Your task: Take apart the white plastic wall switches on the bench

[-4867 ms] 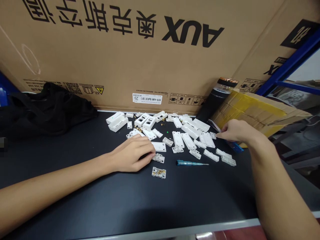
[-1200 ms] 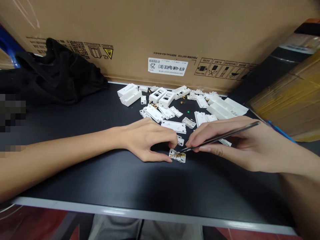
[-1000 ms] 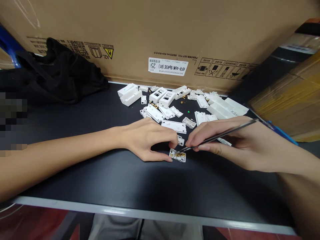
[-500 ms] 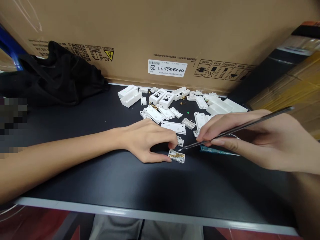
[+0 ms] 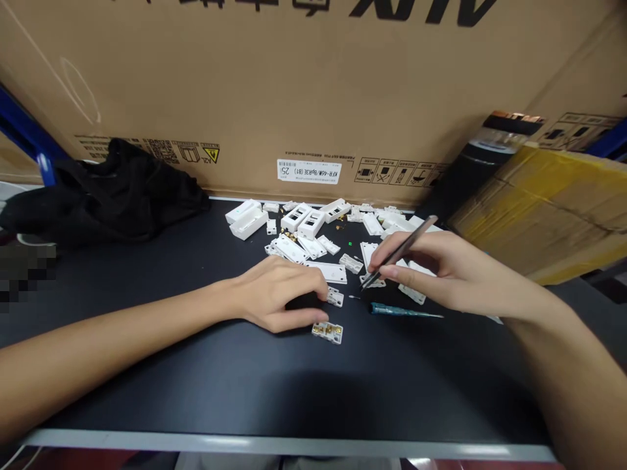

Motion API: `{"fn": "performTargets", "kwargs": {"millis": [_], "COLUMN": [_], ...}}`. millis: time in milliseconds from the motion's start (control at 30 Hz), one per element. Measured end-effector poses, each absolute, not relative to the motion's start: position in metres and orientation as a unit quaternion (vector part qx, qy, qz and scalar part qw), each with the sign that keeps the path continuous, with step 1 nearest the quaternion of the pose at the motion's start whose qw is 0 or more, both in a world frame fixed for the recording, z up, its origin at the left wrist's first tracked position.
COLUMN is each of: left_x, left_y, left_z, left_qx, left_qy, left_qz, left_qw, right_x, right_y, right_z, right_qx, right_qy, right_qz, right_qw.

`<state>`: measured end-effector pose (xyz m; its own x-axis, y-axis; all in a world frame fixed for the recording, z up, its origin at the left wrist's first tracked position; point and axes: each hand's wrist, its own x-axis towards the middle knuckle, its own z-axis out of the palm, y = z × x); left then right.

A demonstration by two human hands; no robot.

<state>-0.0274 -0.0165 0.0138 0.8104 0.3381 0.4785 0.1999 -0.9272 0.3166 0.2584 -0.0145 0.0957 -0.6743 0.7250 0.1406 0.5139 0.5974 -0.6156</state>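
Black matt tabletop (image 5: 196, 391), backed by a brown cardboard carton (image 5: 245, 85), is seen in the head view. At lower centre, a small white base (image 5: 327, 334) with brass fittings (image 5: 337, 331) is laid, long axis left to right, right end slightly lower. Slender metal tweezers (image 5: 404, 250) are gripped by the right hand (image 5: 443, 271); the base is placed down and left of their tips. Nearer is the left hand (image 5: 277, 292): thumb and forefinger parted, nothing held; thumb-to-base contact cannot be told. Translucent blue screwdriver (image 5: 396, 309) noted at right; flat white plastic plates (image 5: 333, 272) are scattered above.
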Motion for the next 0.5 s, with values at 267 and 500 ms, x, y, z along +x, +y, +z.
{"fn": "performTargets", "kwargs": {"millis": [267,500], "left_x": [-0.02,-0.019], "left_y": [-0.015,-0.014], "left_z": [0.016,0.014], "left_qx": [0.946,0.951], "left_qy": [0.182,0.182], "left_qz": [0.259,0.239], "left_qw": [0.064,0.074], "right_x": [0.274,0.363], "right_y": [-0.005,0.045], "right_z": [0.103,0.081], "right_qx": [-0.52,-0.757], "right_qy": [-0.797,-0.649], "right_qz": [0.121,-0.025], "right_qw": [0.282,0.079]}}
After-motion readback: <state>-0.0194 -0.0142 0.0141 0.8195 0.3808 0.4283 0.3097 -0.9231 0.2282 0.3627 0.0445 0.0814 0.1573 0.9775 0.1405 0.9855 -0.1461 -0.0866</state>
